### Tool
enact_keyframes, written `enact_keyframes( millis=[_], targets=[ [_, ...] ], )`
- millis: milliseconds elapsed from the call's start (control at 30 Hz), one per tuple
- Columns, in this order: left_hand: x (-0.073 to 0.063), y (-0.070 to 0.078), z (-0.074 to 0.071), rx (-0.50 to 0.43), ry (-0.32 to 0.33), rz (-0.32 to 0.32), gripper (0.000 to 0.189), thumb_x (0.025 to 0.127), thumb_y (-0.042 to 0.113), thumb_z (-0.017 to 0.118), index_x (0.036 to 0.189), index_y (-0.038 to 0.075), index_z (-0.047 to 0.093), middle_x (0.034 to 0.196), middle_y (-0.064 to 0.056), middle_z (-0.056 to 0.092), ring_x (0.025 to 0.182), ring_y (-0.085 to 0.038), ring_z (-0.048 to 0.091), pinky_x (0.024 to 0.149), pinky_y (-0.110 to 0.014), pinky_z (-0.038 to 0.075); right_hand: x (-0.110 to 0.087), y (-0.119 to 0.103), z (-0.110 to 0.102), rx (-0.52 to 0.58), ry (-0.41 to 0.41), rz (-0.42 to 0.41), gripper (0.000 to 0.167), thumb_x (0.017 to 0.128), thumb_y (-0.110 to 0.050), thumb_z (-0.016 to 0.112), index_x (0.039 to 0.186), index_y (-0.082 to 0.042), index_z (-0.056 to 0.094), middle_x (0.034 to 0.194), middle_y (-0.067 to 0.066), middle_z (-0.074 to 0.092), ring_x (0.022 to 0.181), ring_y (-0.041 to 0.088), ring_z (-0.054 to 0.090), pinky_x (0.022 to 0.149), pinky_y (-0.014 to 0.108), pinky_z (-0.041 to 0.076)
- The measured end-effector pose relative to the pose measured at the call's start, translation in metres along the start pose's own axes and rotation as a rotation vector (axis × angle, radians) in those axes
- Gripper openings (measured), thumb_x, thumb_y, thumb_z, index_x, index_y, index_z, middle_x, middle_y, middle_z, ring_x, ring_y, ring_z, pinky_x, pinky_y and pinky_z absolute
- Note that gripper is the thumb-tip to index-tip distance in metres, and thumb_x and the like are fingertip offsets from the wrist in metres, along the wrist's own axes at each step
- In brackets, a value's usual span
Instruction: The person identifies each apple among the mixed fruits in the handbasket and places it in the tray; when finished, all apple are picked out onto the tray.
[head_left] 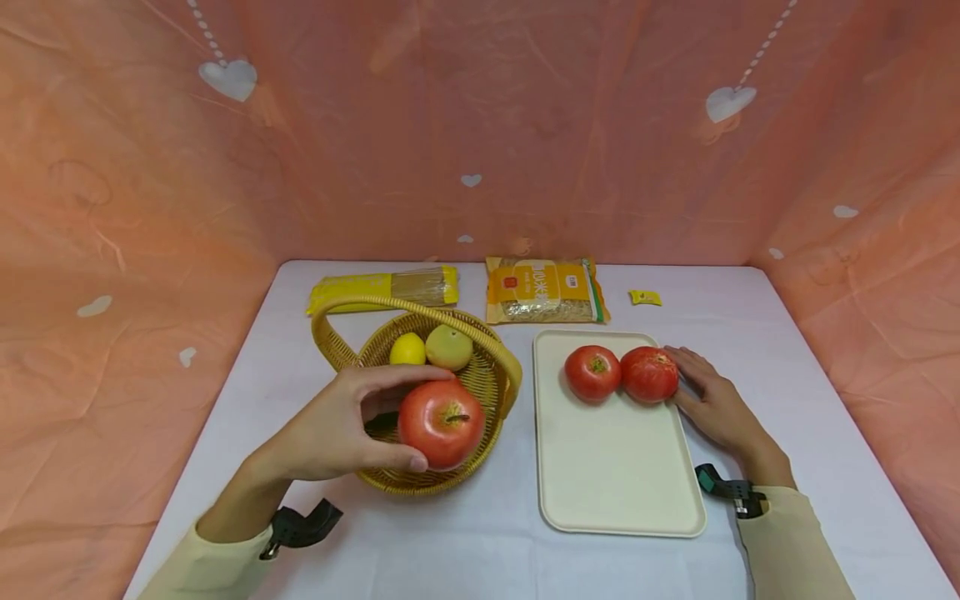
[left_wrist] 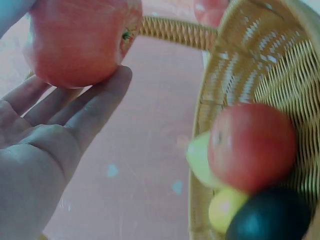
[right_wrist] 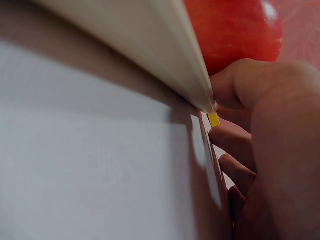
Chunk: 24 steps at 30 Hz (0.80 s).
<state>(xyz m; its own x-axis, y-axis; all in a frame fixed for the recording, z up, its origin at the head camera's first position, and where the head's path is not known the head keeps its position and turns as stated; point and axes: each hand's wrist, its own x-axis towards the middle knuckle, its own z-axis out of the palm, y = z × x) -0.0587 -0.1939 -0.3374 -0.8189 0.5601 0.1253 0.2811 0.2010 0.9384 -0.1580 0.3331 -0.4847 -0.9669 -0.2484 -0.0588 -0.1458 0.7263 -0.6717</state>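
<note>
My left hand (head_left: 337,425) grips a large red apple (head_left: 441,425) between thumb and fingers, above the yellow wicker basket (head_left: 427,490). Inside the basket, a yellow lemon (head_left: 407,349) and a yellow-green round fruit (head_left: 449,347) show in the head view. From the left wrist, another red fruit (left_wrist: 252,147) and a dark oval fruit (left_wrist: 272,215) also appear in it. My right hand (head_left: 716,408) rests at the right edge of the cream tray (head_left: 618,483), fingers loosely bent, fingertips close by a red fruit (head_left: 649,375). Left of that fruit lies a second red one (head_left: 592,374).
Behind the basket lies a yellow pack of noodles (head_left: 405,288), partly behind the arched handle (head_left: 420,307). An orange and clear food bag (head_left: 545,290) and a small yellow packet (head_left: 645,297) sit along the back of the white table (head_left: 480,558).
</note>
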Motion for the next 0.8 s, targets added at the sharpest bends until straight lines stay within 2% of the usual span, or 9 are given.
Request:
enact_keyframes(
  millis=[133,367,600,800],
  targets=[
    [0.007,0.003,0.011,-0.023,-0.017,0.049,0.076,0.081,0.007,0.098,0.149,0.015,0.066,0.14,-0.003,0.072,0.122,-0.022,0.074,0.106,-0.034,0.061,0.0,0.0,0.0,0.011,-0.012,0.016,0.072,0.107,-0.03,0.069,0.171,-0.016,0.039,0.177,0.024,0.031,0.166,0.051,0.018,0.12,0.087,0.022],
    [0.019,0.002,0.029,-0.006,-0.055,0.103,0.078,0.079,0.01,0.1,0.149,0.016,0.067,0.14,-0.001,0.073,0.121,-0.021,0.074,0.106,-0.035,0.062,0.001,0.0,0.001,0.013,-0.006,0.014,0.072,0.107,-0.029,0.07,0.171,-0.015,0.04,0.177,0.024,0.032,0.166,0.05,0.018,0.12,0.087,0.023],
    [0.028,0.003,0.042,0.016,-0.087,0.112,0.079,0.079,0.015,0.1,0.15,0.014,0.066,0.144,0.001,0.072,0.128,-0.017,0.07,0.111,-0.034,0.059,0.0,0.0,0.001,0.017,-0.009,0.011,0.072,0.107,-0.031,0.07,0.171,-0.016,0.039,0.177,0.024,0.032,0.166,0.05,0.018,0.12,0.087,0.023],
    [0.037,0.002,0.057,0.054,-0.099,0.082,0.079,0.079,0.019,0.101,0.15,0.021,0.066,0.143,0.009,0.073,0.131,-0.013,0.068,0.113,-0.033,0.057,0.001,0.0,0.0,0.014,-0.006,0.006,0.072,0.108,-0.031,0.069,0.171,-0.015,0.039,0.177,0.024,0.032,0.166,0.05,0.019,0.119,0.087,0.022]
  ],
)
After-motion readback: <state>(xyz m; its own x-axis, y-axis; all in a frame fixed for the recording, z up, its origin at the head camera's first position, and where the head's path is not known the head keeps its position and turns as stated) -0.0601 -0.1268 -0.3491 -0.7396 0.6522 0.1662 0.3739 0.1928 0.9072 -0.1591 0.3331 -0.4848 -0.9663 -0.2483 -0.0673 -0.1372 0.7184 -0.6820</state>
